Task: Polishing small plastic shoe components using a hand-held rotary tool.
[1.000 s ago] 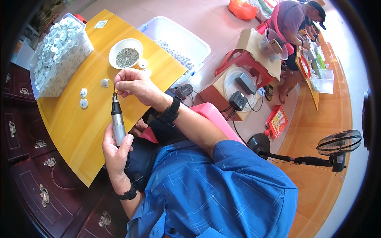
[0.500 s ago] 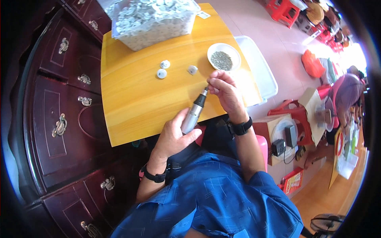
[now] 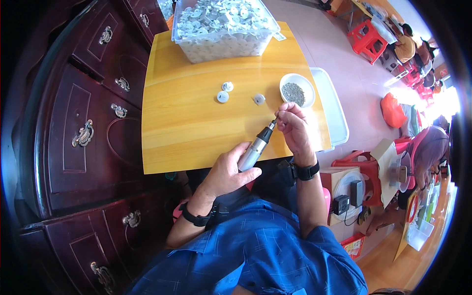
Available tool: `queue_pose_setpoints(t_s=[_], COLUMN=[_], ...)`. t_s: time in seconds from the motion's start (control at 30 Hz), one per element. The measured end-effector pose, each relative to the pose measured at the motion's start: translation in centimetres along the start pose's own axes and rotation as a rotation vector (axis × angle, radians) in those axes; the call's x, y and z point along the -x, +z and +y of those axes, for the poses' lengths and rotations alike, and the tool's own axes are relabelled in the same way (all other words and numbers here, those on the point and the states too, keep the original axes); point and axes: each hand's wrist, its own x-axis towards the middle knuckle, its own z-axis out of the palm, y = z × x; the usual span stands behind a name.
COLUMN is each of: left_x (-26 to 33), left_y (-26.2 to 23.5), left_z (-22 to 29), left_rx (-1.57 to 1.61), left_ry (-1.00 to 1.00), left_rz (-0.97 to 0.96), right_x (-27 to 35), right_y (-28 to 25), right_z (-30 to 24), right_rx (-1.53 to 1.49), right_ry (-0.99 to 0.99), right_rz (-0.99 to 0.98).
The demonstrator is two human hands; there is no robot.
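Left hand (image 3: 227, 173) is wrapped tight around a silver driver (image 3: 255, 148), fingers closed on the barrel. It's angled up toward the right, with its dark tip right at the right hand (image 3: 296, 129). The right hand's fingertips (image 3: 281, 114) are pinched together at that tip, on something too small to make out. Both hands sit over the near right part of the table (image 3: 196, 123), close to its near edge. There's a black band on each wrist.

Only the head view here, so the rest from that. Three small white discs lie on the table around the middle: two (image 3: 224, 92) just beside each other, and a third (image 3: 259, 99) a little to their right, near the right hand but not touching it. A white bowl (image 3: 297, 90) of grey bits sits at the right edge, just past the right hand. A clear bin (image 3: 223, 25) full of white parts takes up the far edge. A white tray (image 3: 332, 110) sticks out past the right edge, lower than the tabletop.

A dark wood cabinet (image 3: 73, 123) with brass handles runs along the left side of the table. Other people sit at the far right, well apart, near some red stools (image 3: 366, 37).
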Motion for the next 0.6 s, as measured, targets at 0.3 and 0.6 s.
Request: queue_pose_setpoints(t_s=[0.3,0.6], left_x=[0.1,0.2], left_y=[-0.1,-0.7], left_z=[0.7,0.1], left_rx=[-0.2,0.03], left_ry=[0.039,0.088], left_rz=[0.076,0.148], right_x=[-0.3,-1.9], right_y=[1.5,4.3], right_z=[-0.5,-0.4], right_rx=[0.129,0.055], right_ry=[-0.007,0.047], right_rz=[0.039,-0.055])
